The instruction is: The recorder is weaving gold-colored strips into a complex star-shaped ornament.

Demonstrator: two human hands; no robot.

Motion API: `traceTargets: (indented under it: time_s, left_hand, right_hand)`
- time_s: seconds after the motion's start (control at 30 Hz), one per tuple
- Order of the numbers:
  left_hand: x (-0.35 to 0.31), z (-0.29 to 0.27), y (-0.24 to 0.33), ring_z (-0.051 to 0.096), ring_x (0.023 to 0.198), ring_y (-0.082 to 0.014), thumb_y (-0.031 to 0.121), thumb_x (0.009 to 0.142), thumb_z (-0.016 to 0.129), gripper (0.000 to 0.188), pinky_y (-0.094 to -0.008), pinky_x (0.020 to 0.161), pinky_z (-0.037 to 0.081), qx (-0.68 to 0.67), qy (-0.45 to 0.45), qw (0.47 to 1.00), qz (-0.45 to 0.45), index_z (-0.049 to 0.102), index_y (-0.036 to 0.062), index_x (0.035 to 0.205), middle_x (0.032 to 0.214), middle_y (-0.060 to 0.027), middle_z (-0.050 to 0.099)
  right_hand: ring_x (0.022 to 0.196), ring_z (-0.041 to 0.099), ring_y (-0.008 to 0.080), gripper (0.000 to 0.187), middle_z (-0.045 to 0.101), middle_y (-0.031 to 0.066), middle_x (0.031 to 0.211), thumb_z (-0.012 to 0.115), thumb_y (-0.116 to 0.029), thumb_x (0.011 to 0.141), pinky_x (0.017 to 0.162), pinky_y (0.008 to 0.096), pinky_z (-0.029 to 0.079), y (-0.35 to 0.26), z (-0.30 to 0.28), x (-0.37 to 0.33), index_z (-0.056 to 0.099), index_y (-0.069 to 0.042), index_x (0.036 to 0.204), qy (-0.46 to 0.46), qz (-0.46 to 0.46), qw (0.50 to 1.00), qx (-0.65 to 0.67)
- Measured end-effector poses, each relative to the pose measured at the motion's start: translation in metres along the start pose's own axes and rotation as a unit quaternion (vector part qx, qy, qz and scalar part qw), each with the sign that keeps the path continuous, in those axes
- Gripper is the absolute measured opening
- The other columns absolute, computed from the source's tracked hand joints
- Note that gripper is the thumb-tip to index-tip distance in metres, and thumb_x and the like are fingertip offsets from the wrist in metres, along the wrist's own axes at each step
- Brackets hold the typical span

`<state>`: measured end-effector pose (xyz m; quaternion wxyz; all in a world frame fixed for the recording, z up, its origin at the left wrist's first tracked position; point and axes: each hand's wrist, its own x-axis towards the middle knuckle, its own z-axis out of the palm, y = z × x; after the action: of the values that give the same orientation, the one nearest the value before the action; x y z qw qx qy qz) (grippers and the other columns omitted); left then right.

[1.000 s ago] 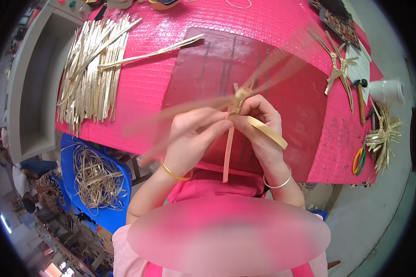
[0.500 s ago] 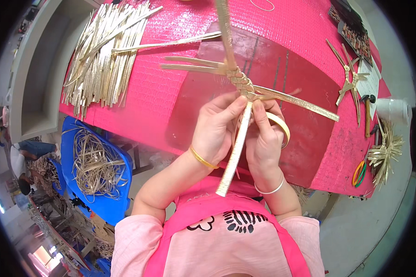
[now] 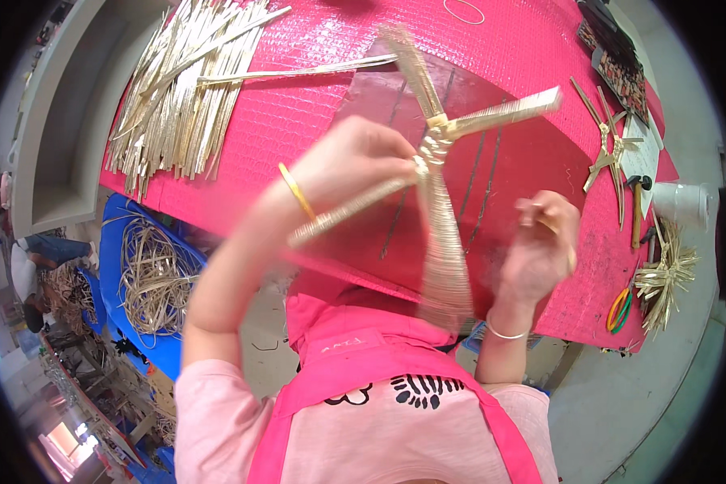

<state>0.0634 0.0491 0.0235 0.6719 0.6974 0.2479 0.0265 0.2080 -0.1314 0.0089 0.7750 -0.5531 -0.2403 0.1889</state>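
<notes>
Slightly left of centre, my left hand [image 3: 371, 157] is closed, pinching a woven piece of gold strips [image 3: 434, 149] at its braided middle. Long flat strip ends stick out from the braid on several sides, smeared by motion. To the right, my right hand [image 3: 544, 246] is raised apart from the piece with its fingers curled. Bits of a pale yellow ring, like a roll of tape [image 3: 572, 260], show at its palm edge; the rest is hidden by the hand. Beneath both hands lies a dark red mat [image 3: 492, 234] with drawn lines.
A pile of gold strips [image 3: 177, 105] covers the pink table's far left. A blue bin [image 3: 121, 266] of tangled strips stands below it. At the right are another woven strip piece [image 3: 609, 145], a hammer [image 3: 639, 210], scissors [image 3: 619, 310], a strip bundle [image 3: 669, 274] and a white cup-like container [image 3: 682, 204].
My right hand has let go of the woven piece and moved right. My left hand has moved up and left, still pinching the piece, which has turned.
</notes>
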Motion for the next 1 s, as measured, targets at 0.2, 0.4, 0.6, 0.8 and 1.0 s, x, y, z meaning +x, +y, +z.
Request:
traceTargets:
  time_s: [0.2, 0.4, 0.6, 0.8, 1.0]
  left_hand:
    - [-0.017, -0.010, 0.031, 0.054, 0.059, -0.0265, 0.023, 0.072, 0.059, 0.021, -0.0347, 0.058, 0.045, 0.561, 0.271, 0.741, 0.249, 0.055, 0.0027, 0.068, 0.061, -0.0112, 0.053]
    - [-0.004, 0.042, -0.028, 0.054, 0.057, -0.0277, 0.022, 0.074, 0.057, 0.020, -0.0358, 0.051, 0.043, 0.449, 0.305, 0.840, 0.009, 0.053, 0.0041, 0.067, 0.061, -0.0131, 0.054]
    - [-0.014, 0.047, -0.033, 0.056, 0.059, -0.0107, 0.000, 0.074, 0.054, 0.011, -0.0204, 0.049, 0.043, -0.258, 0.194, 0.946, 0.014, 0.050, -0.0027, 0.084, 0.078, -0.0070, 0.058]
    - [-0.018, 0.050, -0.044, 0.054, 0.054, -0.0116, 0.003, 0.075, 0.054, 0.014, -0.0204, 0.047, 0.043, -0.256, 0.173, 0.951, 0.002, 0.051, -0.0027, 0.087, 0.075, -0.0090, 0.058]
    - [-0.018, 0.060, -0.044, 0.051, 0.050, -0.0091, 0.008, 0.080, 0.049, 0.015, -0.0190, 0.044, 0.040, -0.234, 0.188, 0.954, -0.020, 0.052, -0.0040, 0.089, 0.070, -0.0076, 0.056]
  right_hand:
    - [0.067, 0.043, 0.0163, 0.022, 0.045, 0.0111, 0.077, 0.038, -0.011, 0.072, 0.069, 0.0287, 0.043, -0.017, 0.000, -0.008, 0.053, 0.004, 0.074, -0.091, -0.178, 0.954, -0.221]
    - [0.065, 0.042, 0.0113, 0.013, 0.041, 0.0056, 0.069, 0.041, -0.001, 0.069, 0.057, 0.0222, 0.035, -0.014, 0.032, 0.004, 0.053, 0.001, 0.073, -0.243, -0.062, 0.947, -0.203]
    - [0.066, 0.042, 0.0079, 0.010, 0.046, 0.0034, 0.074, 0.043, -0.002, 0.073, 0.058, 0.0206, 0.034, 0.010, 0.048, 0.025, 0.052, 0.001, 0.075, -0.297, 0.079, 0.948, -0.084]
    - [0.066, 0.050, 0.0074, 0.011, 0.054, 0.0019, 0.072, 0.046, -0.008, 0.076, 0.061, 0.0199, 0.041, 0.027, 0.057, 0.036, 0.054, 0.000, 0.079, -0.389, 0.303, 0.868, -0.060]
    - [0.066, 0.052, 0.0076, 0.013, 0.055, 0.0037, 0.075, 0.046, -0.008, 0.077, 0.060, 0.0191, 0.041, 0.024, 0.064, 0.035, 0.054, 0.001, 0.081, -0.315, 0.298, 0.901, -0.027]
